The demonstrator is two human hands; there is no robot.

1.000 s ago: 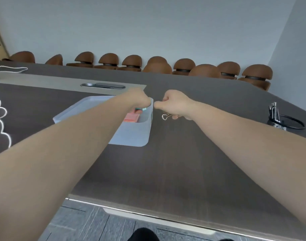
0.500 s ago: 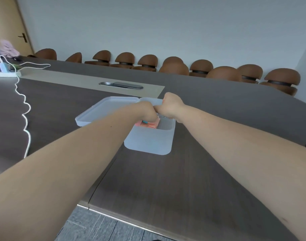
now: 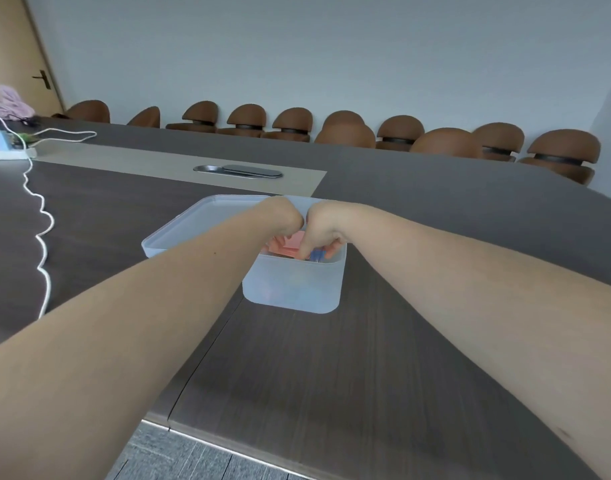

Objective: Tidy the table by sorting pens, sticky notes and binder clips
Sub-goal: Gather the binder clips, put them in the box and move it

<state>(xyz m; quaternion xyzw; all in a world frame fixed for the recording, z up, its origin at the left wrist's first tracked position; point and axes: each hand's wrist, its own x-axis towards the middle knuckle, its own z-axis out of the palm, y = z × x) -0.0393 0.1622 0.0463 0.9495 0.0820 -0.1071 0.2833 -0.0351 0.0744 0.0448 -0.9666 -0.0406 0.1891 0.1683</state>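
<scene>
A translucent plastic box (image 3: pixel 293 289) stands on the dark table, with its lid (image 3: pixel 193 230) lying flat to its left. Both hands reach down into the box side by side, knuckles touching. My right hand (image 3: pixel 323 233) pinches a blue binder clip (image 3: pixel 316 255) just inside the box's near wall. My left hand (image 3: pixel 285 218) is curled over the pink sticky notes (image 3: pixel 290 247) inside the box; its fingers are hidden, so I cannot see what it holds.
A white cable (image 3: pixel 40 216) snakes along the table's left side to a power strip (image 3: pixel 6 152). A metal cable hatch (image 3: pixel 238 170) sits in the pale centre strip. Brown chairs (image 3: pixel 345 133) line the far edge. The table's near edge (image 3: pixel 228 441) lies close below my arms.
My right hand has carried the binder clip from the right of the box into it. Both hands have dipped lower inside the box. The view has shifted left, dropping the pen holder out of frame.
</scene>
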